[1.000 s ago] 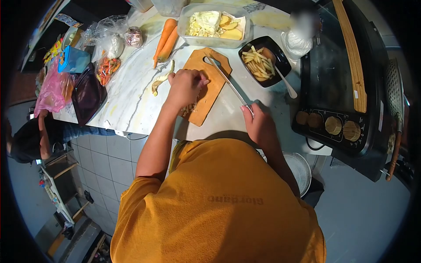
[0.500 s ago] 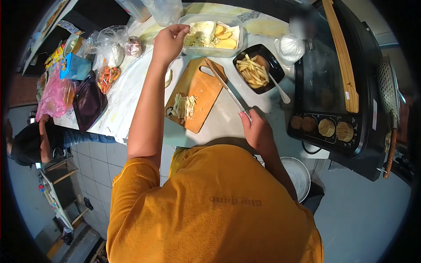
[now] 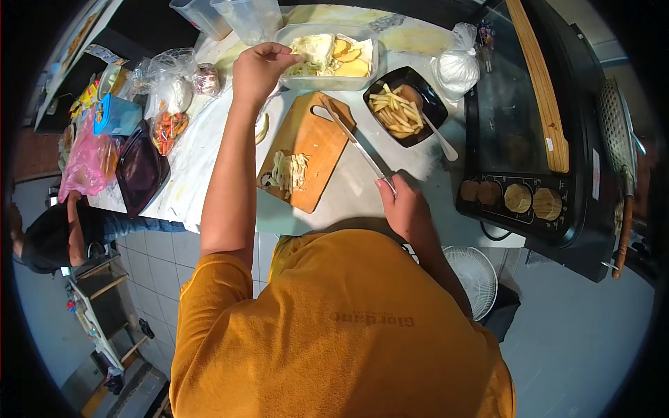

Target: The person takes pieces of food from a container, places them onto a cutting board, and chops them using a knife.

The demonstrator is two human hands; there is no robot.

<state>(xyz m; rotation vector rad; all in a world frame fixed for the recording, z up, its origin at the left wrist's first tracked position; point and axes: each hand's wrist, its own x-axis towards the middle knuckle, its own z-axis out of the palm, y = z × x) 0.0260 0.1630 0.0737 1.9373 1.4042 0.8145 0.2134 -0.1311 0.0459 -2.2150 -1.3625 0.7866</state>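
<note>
My left hand (image 3: 259,70) is over the left end of a clear plastic container (image 3: 327,83), its thumb and fingers pinched together. Whatever is between the fingertips is too small to make out. Inside the container lie pale shredded food (image 3: 315,52) and yellow potato slices (image 3: 352,67). My right hand (image 3: 408,209) grips a long knife (image 3: 366,155) near the counter's front edge. Its blade points away and reaches across the upper right of a wooden cutting board (image 3: 324,150). Thin pale strips (image 3: 289,171) are heaped on the board's lower left.
A black bowl (image 3: 433,104) holds cut fries (image 3: 396,115) and a spoon (image 3: 446,145). Behind it stands a bag of white powder (image 3: 456,70). A black oven (image 3: 502,139) is at right. Bagged vegetables (image 3: 169,129) sit at left, with another person (image 3: 49,233) beyond the counter.
My left hand has shifted slightly left and down at the container, still pinched. The right hand and knife stay nearly still. The whole view has tilted a little.
</note>
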